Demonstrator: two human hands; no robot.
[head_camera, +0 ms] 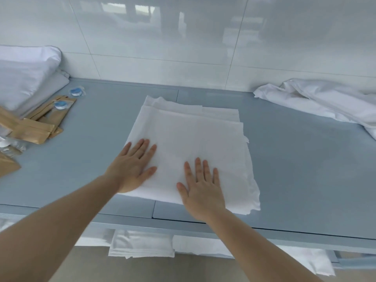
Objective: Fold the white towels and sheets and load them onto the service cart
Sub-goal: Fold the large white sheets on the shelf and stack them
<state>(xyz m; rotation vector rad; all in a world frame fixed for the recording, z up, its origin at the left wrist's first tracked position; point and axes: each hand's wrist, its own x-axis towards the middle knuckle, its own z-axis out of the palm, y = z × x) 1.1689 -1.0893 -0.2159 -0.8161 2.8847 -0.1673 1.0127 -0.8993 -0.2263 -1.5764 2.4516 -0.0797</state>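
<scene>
A folded white sheet (195, 135) lies flat in several layers on the grey-blue cart top (295, 159). My left hand (133, 165) presses flat on its near left part, fingers straight and spread. My right hand (201, 188) lies flat on its near edge, fingers straight. An unfolded, crumpled white sheet (325, 100) lies at the back right of the top. On the shelf below the top, folded white linens (142, 244) stick out over the edge.
White pillows (26, 76) are stacked at the back left against the tiled wall (183, 37). Brown paper packets (38, 127), small blue-capped items (76, 92) and plastic bottles (10, 145) crowd the left side.
</scene>
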